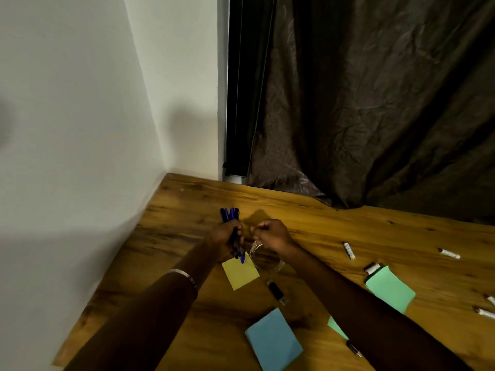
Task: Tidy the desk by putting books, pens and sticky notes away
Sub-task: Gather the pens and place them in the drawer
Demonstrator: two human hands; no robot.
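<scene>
on the wooden desk (348, 231), the blue sticky-note pad (273, 338) at six o'clock, the green pad (389, 289) at four o'clock and the yellow pad (240, 271) just under the hands are still out, with white pens (349, 250) scattered toward three o'clock. the left hand (223, 234) is clamped round a bundle of blue pens (229, 216) standing upright, and the right hand (270, 232) is curled shut just beside it at three o'clock, though whether it pinches anything i cannot tell. the likely trouble is the bundle: the fist holds it mid-length, so a pen could slide out onto the yellow pad or knock the clear glass (267, 259) right below.
</scene>
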